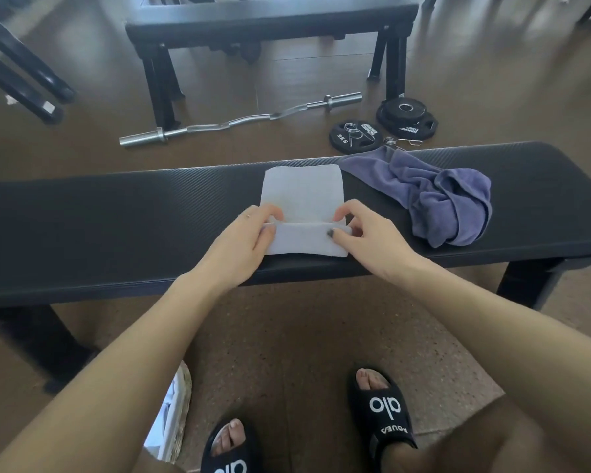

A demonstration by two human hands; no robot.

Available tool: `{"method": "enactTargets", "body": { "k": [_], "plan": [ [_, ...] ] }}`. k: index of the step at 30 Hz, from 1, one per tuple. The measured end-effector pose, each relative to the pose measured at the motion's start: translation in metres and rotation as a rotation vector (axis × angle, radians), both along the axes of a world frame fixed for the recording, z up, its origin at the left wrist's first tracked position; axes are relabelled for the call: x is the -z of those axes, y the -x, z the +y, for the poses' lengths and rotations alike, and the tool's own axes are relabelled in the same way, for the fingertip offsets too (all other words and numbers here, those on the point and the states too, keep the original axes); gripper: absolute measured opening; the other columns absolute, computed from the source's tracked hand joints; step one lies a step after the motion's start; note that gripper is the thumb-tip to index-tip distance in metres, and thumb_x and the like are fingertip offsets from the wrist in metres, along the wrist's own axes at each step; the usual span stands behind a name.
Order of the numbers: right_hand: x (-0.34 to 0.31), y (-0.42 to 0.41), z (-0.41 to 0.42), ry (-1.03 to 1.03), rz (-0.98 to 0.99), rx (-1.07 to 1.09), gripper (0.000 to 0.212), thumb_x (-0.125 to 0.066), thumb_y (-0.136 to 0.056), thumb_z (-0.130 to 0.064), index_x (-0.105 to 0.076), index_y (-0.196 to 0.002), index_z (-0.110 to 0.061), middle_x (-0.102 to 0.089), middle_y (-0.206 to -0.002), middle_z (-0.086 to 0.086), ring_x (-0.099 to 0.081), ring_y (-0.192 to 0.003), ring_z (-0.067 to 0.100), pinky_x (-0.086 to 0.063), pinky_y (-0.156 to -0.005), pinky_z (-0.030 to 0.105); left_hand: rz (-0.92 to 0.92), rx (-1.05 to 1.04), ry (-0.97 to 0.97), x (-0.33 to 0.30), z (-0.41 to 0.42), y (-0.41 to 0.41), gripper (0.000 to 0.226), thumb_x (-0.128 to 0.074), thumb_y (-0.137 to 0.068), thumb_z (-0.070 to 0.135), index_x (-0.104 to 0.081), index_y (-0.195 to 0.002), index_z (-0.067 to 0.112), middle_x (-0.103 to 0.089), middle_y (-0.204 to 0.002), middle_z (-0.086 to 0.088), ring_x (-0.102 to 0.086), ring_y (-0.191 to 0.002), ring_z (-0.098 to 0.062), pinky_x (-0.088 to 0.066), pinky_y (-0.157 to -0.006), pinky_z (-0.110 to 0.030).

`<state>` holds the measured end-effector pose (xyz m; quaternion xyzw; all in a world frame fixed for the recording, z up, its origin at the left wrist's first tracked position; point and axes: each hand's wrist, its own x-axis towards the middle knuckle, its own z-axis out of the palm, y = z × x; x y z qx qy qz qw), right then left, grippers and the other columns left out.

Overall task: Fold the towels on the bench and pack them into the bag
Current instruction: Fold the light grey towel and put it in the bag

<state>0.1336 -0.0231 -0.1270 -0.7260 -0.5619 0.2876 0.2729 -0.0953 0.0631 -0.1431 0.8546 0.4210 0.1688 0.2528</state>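
A white towel lies folded into a narrow strip across the black bench, its near end turned up over itself. My left hand pinches the left end of that turned flap. My right hand pinches the right end, thumb on top. A crumpled purple towel lies on the bench to the right, untouched. Part of a woven bag with a pale lining shows on the floor under my left forearm.
Beyond the bench on the floor lie a curl bar, two stacks of black weight plates and spring collars. A second black bench stands farther back. My feet in black slides stand on the cork floor below the bench.
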Motion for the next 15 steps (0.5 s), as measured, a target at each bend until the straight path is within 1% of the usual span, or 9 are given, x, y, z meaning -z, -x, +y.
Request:
{"method": "enactTargets", "body": {
  "k": [2,4,6,8,10,11,13,14,15],
  "plan": [
    [0.006,0.002,0.004,-0.014,-0.043,0.015,0.008,-0.050,-0.101,-0.037,-0.047,-0.106,-0.032,-0.064,-0.086,0.006,-0.060,-0.080,0.027,-0.054,-0.075,0.043,0.001,-0.023,-0.057,0.003,0.000,-0.003,0.012,-0.039,-0.107,0.025,-0.047,-0.114,0.031,-0.048,-0.107,0.005,-0.052,-0.087,-0.019,-0.049,-0.076,-0.039],
    [0.014,0.007,0.006,-0.107,-0.214,-0.002,0.004,-0.048,-0.103,-0.029,-0.050,-0.105,-0.029,-0.059,-0.093,0.005,-0.055,-0.089,0.027,-0.053,-0.079,0.042,0.051,-0.026,-0.208,0.004,0.000,-0.004,0.007,-0.045,-0.105,0.022,-0.051,-0.107,0.026,-0.047,-0.108,0.005,-0.051,-0.082,-0.021,-0.050,-0.070,-0.038],
    [0.020,0.010,0.005,-0.241,-0.343,-0.035,0.008,-0.050,-0.102,-0.023,-0.058,-0.105,-0.024,-0.053,-0.105,0.003,-0.049,-0.096,0.022,-0.052,-0.084,0.038,0.098,0.037,-0.382,0.004,0.000,-0.003,0.008,-0.052,-0.101,0.014,-0.059,-0.104,0.017,-0.055,-0.111,0.002,-0.052,-0.089,-0.023,-0.052,-0.069,-0.041],
    [0.022,0.009,0.003,-0.344,-0.478,-0.118,0.011,-0.053,-0.101,-0.020,-0.064,-0.102,-0.019,-0.056,-0.108,0.003,-0.050,-0.095,0.021,-0.053,-0.084,0.038,0.116,0.131,-0.455,0.004,0.001,-0.002,0.014,-0.050,-0.099,0.011,-0.063,-0.104,0.014,-0.061,-0.113,0.000,-0.056,-0.096,-0.026,-0.055,-0.072,-0.044],
    [0.023,0.004,0.000,-0.409,-0.585,-0.220,0.015,-0.053,-0.101,-0.021,-0.066,-0.099,-0.016,-0.060,-0.106,0.003,-0.052,-0.092,0.020,-0.053,-0.082,0.040,0.130,0.183,-0.414,0.004,0.001,0.002,0.020,-0.046,-0.100,0.019,-0.062,-0.112,0.017,-0.063,-0.119,0.003,-0.059,-0.103,-0.022,-0.056,-0.079,-0.043],
    [0.023,0.002,-0.001,-0.412,-0.605,-0.252,0.019,-0.051,-0.101,-0.026,-0.066,-0.099,-0.016,-0.061,-0.106,0.001,-0.052,-0.092,0.019,-0.053,-0.082,0.039,0.143,0.185,-0.360,0.005,0.000,0.005,0.023,-0.048,-0.100,0.026,-0.060,-0.119,0.021,-0.062,-0.124,0.006,-0.059,-0.108,-0.019,-0.056,-0.085,-0.042],
    [0.022,0.000,-0.005,-0.369,-0.624,-0.281,0.029,-0.050,-0.098,-0.043,-0.067,-0.106,-0.020,-0.061,-0.110,-0.004,-0.053,-0.096,0.015,-0.051,-0.087,0.034,0.192,0.190,-0.277,0.008,0.000,0.014,0.043,-0.058,-0.095,0.041,-0.052,-0.135,0.026,-0.056,-0.140,0.010,-0.055,-0.122,-0.014,-0.053,-0.098,-0.038],
    [0.022,-0.001,-0.006,-0.343,-0.652,-0.294,0.035,-0.052,-0.095,-0.050,-0.066,-0.111,-0.021,-0.060,-0.113,-0.005,-0.053,-0.099,0.014,-0.051,-0.090,0.032,0.205,0.200,-0.261,0.010,0.000,0.017,0.053,-0.061,-0.093,0.045,-0.048,-0.141,0.026,-0.052,-0.145,0.010,-0.052,-0.128,-0.014,-0.051,-0.102,-0.038],
    [0.023,-0.001,-0.006,-0.325,-0.687,-0.306,0.039,-0.055,-0.093,-0.053,-0.065,-0.114,-0.022,-0.060,-0.115,-0.005,-0.054,-0.102,0.015,-0.051,-0.092,0.033,0.204,0.203,-0.259,0.011,0.000,0.018,0.055,-0.063,-0.094,0.045,-0.048,-0.143,0.026,-0.051,-0.147,0.009,-0.050,-0.130,-0.015,-0.050,-0.103,-0.038]
  ]
}}
